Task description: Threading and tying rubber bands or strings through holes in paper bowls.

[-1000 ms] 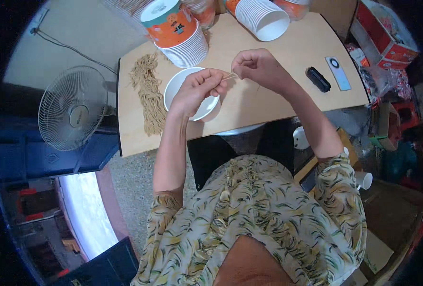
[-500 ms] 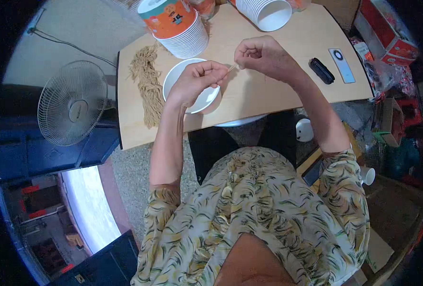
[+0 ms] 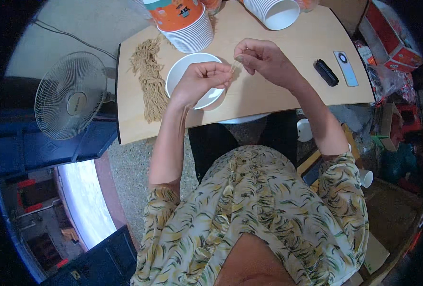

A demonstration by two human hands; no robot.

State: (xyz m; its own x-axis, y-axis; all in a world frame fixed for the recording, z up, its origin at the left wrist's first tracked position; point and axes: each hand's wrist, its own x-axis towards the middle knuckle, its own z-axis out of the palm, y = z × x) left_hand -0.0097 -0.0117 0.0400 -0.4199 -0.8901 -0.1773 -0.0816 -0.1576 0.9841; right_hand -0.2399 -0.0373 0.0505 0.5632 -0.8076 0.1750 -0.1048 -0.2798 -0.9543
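My left hand point(image 3: 199, 82) and my right hand point(image 3: 260, 58) are raised over the wooden table point(image 3: 278, 90), each pinching one end of a short tan strand point(image 3: 234, 66) stretched between their fingertips. Under my left hand stands a white bowl point(image 3: 183, 71); I cannot tell what is in it. A long pile of tan fibre strands point(image 3: 148, 81) lies on the table left of the bowl.
A stack of white paper cups with an orange top one point(image 3: 183, 21) stands behind the bowl, another white stack point(image 3: 275, 10) farther right. A black case point(image 3: 326, 72) and a phone point(image 3: 346, 67) lie at right. A floor fan point(image 3: 71, 95) stands left of the table.
Both hands stay together holding the strand over the bowl; the view has shifted slightly, so table and hands sit a little higher in the picture.
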